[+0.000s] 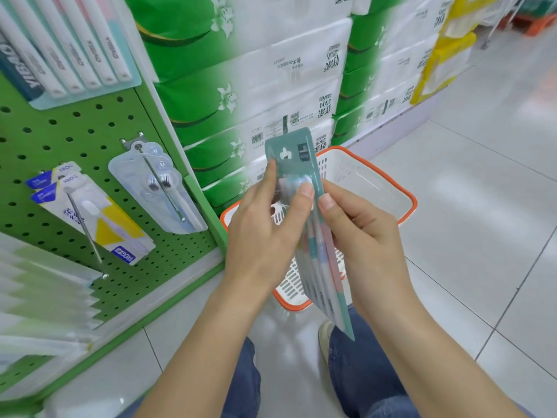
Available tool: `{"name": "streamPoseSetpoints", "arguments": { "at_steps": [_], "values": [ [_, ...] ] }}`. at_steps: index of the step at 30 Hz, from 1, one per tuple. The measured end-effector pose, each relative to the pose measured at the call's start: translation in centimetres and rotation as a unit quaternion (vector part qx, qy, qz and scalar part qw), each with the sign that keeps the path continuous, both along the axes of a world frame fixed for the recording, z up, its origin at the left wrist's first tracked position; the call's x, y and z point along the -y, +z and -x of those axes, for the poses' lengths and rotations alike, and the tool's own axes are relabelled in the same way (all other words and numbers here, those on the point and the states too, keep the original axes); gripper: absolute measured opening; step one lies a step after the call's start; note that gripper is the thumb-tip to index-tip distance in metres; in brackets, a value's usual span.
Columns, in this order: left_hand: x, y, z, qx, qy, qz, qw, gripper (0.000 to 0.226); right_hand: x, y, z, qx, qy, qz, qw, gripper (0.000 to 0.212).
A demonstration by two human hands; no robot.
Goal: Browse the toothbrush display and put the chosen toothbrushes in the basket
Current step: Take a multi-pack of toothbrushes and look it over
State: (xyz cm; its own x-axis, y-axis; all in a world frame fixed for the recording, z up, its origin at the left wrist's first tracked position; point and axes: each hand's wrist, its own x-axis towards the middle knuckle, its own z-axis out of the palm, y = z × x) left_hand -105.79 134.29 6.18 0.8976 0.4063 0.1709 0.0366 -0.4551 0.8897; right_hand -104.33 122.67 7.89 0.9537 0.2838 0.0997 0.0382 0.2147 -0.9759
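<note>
Seeing denim knees at bottom of frame, glossy pale floor tiles around. At centre, left hand pinches flat teal toothbrush pack, thumb on clear blister, fingers behind. Right hand pinches pack's right edge, fingers curled. Pack long, slim, pastel handles inside, tilted over white slotted plastic basket with orange rim. Left of frame: green perforated pegboard, hanging blister packs. Top: stacked soft tissue bales.
</note>
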Motion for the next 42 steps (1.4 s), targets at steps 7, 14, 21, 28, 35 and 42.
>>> {"name": "streamPoseSetpoints", "arguments": {
  "at_steps": [7, 14, 21, 28, 35, 42],
  "values": [
    [0.3, -0.2, -0.5, -0.041, -0.023, -0.060, 0.997, 0.086, -0.1, -0.5, -1.0, -0.103, -0.029, -0.072, 0.992, 0.029],
    [-0.6, 0.1, -0.2, -0.119, -0.049, 0.046, 0.991, 0.042, 2.7, 0.4, -3.4, -0.256, -0.055, -0.167, 0.951, 0.036],
    [0.9, 0.2, 0.2, -0.060, -0.019, -0.015, 0.998, 0.053, 2.2, 0.6, -2.9, -0.211, -0.132, -0.041, 0.968, 0.034],
    [1.5, 0.0, 0.1, -0.014, 0.004, -0.170, 0.985, 0.036, 0.8, 0.1, -2.9, -0.152, -0.063, -0.005, 0.986, 0.083],
    [1.7, -0.1, 0.3, 0.009, -0.014, -0.178, 0.984, 0.034, 1.0, -0.6, -3.0, -0.151, -0.088, -0.043, 0.984, 0.074],
    [0.1, -0.8, -0.2, -0.070, -0.150, -0.054, 0.985, 0.020, 2.4, -0.1, -3.9, -0.224, -0.128, -0.049, 0.965, 0.082]
  ]
}}
